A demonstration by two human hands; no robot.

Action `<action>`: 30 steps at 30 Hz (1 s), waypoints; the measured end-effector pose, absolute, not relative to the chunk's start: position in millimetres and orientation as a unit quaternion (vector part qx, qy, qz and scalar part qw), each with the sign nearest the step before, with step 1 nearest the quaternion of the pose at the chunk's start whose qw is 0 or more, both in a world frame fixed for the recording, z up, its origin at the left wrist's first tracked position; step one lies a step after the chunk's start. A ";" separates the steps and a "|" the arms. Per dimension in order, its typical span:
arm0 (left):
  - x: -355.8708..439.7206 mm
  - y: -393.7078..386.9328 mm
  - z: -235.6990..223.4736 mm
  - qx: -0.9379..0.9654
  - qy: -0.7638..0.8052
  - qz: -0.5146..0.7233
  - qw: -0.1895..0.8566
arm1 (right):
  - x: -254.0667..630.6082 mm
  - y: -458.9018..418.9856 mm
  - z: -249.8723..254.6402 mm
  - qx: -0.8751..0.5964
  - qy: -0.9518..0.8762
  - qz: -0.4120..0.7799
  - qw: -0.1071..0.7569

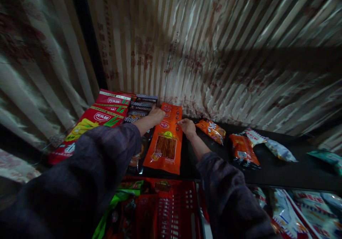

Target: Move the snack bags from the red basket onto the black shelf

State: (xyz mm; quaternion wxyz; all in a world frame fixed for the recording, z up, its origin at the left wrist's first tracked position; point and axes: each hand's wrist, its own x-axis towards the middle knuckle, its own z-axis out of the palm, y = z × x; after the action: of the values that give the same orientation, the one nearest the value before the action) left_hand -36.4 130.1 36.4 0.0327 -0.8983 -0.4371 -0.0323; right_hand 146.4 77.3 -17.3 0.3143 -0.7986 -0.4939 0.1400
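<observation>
A stack of long orange snack packets with a clear window lies on a dark shelf. My left hand rests on the stack's upper left corner, fingers curled over the edge. My right hand pinches the right edge of the top orange packet near its upper end. Both arms wear dark sleeves. Left of the orange stack lie dark checkered packets, partly under my left forearm, and beyond them red packets.
Further right on the shelf lie a small orange bag, a dark orange bag, a white bag and a green one. A red basket with snacks sits below. A striped curtain hangs behind.
</observation>
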 end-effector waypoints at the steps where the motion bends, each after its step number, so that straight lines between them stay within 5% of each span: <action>1: -35.7 129.0 36.8 -0.896 -0.441 -0.031 0.039 | 145.6 77.0 -16.5 -0.801 -0.490 0.139 0.314; 25: -35.4 110.1 45.3 -0.914 -0.380 -0.057 0.131 | 130.9 58.2 -3.8 -0.800 -0.480 0.069 0.354; 30: -39.0 102.6 37.5 -0.923 -0.363 -0.056 0.120 | 125.0 39.2 5.6 -0.816 -0.488 0.082 0.298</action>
State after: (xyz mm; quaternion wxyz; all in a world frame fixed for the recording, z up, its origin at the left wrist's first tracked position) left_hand -39.0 102.6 37.5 0.1196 -0.9225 -0.3626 -0.0555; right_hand 125.0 39.2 5.6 0.2983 -0.8160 -0.4883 0.0824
